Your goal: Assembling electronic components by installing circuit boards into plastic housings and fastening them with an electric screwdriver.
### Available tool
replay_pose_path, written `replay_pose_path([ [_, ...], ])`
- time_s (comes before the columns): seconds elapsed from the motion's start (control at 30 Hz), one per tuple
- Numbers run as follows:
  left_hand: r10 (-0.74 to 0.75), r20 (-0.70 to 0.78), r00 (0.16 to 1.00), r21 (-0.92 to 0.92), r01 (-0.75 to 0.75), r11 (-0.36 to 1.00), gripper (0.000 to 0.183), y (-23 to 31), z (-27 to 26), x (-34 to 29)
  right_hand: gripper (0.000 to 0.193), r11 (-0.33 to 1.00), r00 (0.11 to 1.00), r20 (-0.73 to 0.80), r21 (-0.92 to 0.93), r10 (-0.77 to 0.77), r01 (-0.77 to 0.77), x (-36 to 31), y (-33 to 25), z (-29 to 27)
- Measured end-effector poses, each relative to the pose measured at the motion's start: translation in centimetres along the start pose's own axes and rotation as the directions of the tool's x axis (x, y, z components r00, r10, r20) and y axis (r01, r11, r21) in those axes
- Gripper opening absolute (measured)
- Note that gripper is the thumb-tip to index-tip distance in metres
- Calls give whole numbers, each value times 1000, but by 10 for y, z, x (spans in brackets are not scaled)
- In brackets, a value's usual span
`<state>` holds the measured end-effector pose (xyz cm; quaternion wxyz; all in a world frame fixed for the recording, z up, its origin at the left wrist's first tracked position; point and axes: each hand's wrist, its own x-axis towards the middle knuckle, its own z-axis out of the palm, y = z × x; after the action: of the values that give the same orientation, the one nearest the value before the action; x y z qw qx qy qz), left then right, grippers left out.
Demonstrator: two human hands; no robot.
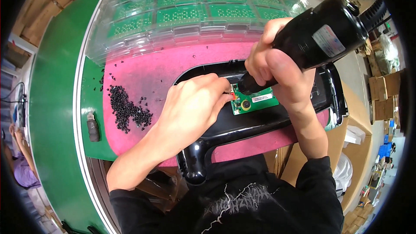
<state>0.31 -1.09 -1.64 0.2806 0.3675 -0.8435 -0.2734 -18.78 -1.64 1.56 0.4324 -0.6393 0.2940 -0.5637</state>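
Note:
My right hand (284, 69) is wrapped round a black electric screwdriver (318, 32), which slants down to the left. Its nose reaches the upper part of a small green circuit board (260, 103); the tip is hidden. The board lies inside a glossy black plastic housing (242, 128) with a handle-like arm toward me. My left hand (190, 104) is closed, thumb and fingers pinched at the board's left edge. A small red part (233, 96) shows beside those fingertips; whether they grip it or something else, I cannot make out.
A heap of small black screws (125, 108) lies on the pink mat (173, 67), left of my left hand. Clear trays of green boards (182, 15) stand behind. A dark bottle-shaped object (92, 128) is at the left. A cardboard box (355, 147) stands at the right.

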Motion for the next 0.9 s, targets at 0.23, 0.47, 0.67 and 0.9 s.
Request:
replay_pose_path([
  [0.23,15,42,999,-10,-15,1000,11,0,3,0,36,994,993,43,1,-106,106,-8,1,-3],
  [0.47,-34,61,998,2,34,999,11,1,5,1,30,998,998,-7,1,61,-61,-2,-6,2],
  [0.67,15,80,997,7,-16,1000,12,1,1,3,32,997,997,-35,50,-63,65,-18,-7,-8],
  [0.9,138,-11,990,-119,-138,983,14,-1,4,4,28,913,992,2,392,-124,114,-21,-34,-16],
])
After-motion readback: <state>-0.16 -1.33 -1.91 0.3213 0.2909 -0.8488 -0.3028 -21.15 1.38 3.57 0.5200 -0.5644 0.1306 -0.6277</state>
